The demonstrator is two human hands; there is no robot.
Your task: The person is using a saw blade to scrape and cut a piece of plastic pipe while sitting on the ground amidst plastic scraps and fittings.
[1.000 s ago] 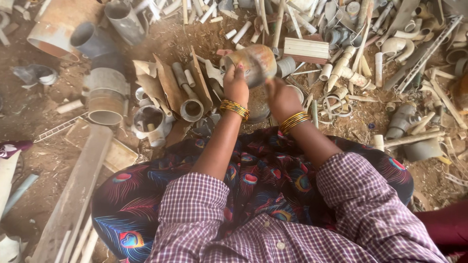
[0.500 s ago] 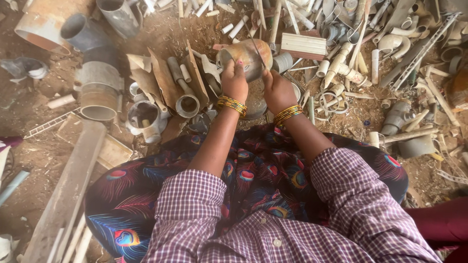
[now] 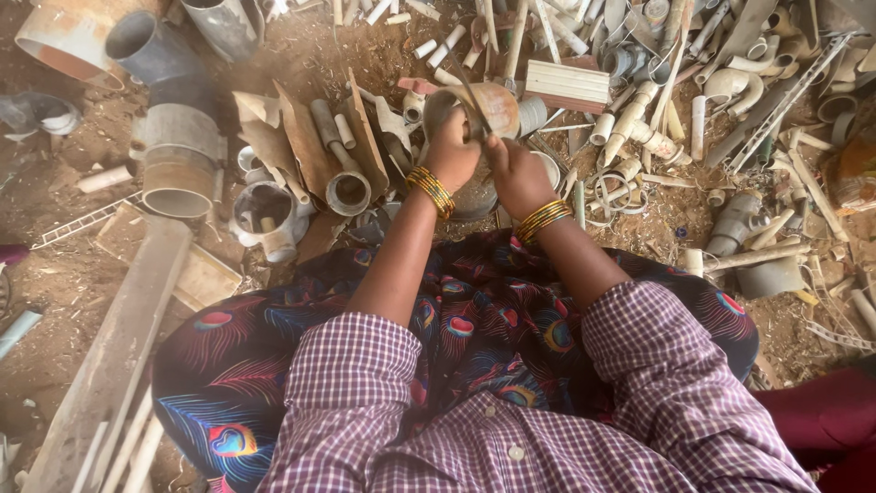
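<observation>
Brown pipe fitting (image 3: 488, 108) — both hands, left (image 3: 450, 157) and right (image 3: 516, 173), clamped around it, arms outstretched

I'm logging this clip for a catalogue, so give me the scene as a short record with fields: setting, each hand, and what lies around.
setting: dirt ground strewn with cut plastic pipe scraps
left hand: left hand has its grip on a tan pipe piece, held up in front
right hand: right hand just under the same piece, holding a thin dark blade-like tool; exact kind unclear
wrists: gold bangles on both
nearby left: grey pipe section, white fitting
nearby right: white slatted block
</observation>
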